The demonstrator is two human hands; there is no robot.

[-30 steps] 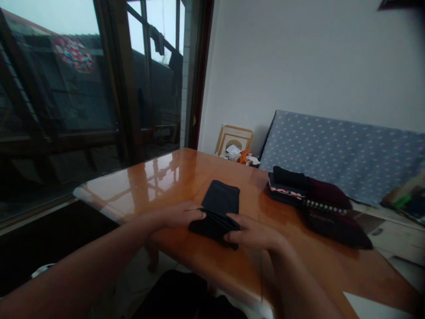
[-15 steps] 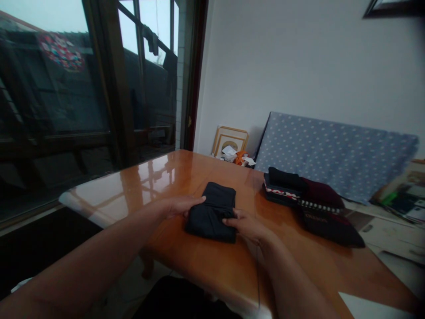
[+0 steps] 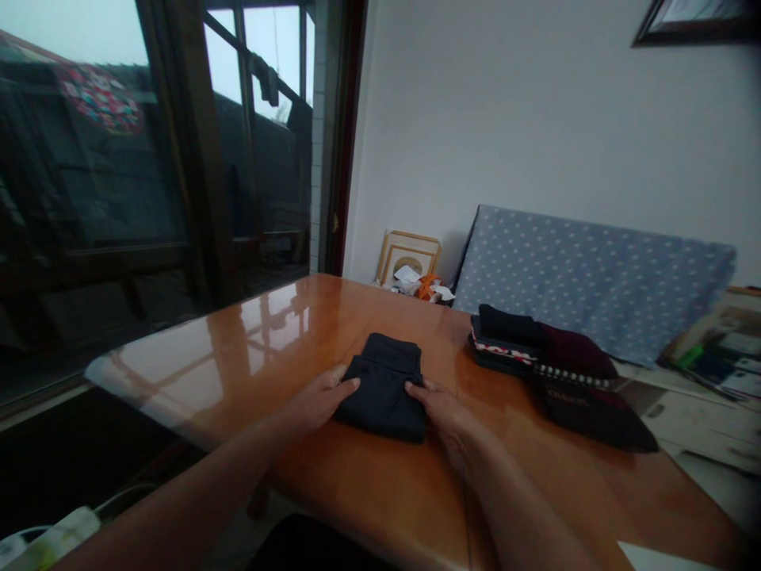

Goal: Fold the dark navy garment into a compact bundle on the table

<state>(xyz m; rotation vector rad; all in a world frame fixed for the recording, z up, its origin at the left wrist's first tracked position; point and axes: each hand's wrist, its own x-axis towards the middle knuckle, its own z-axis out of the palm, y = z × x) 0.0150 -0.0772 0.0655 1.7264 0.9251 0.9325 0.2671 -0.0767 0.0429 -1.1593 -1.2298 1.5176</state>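
Observation:
A dark folded garment (image 3: 384,396) lies on the glossy wooden table (image 3: 357,468) in front of me; its exact kind I cannot make out. My left hand (image 3: 326,393) grips its left side, thumb on top and fingers partly hidden at the edge. At the right edge my right hand (image 3: 437,404) pinches the cloth, the thumb resting on the upper layer. A fold line crosses the garment, with its far part reaching beyond both hands.
Right of the garment sits a stack of folded clothes (image 3: 505,341), beside maroon and black clothes (image 3: 576,353). A blue dotted cloth (image 3: 552,270) drapes something behind the table. White drawers (image 3: 701,428) stand at the right, and glass doors (image 3: 89,190) at the left.
My left hand has moved nearer along the garment's left side, thumb now on the upper layer. The near part looks flatter and smoother. My right hand stays at the right edge.

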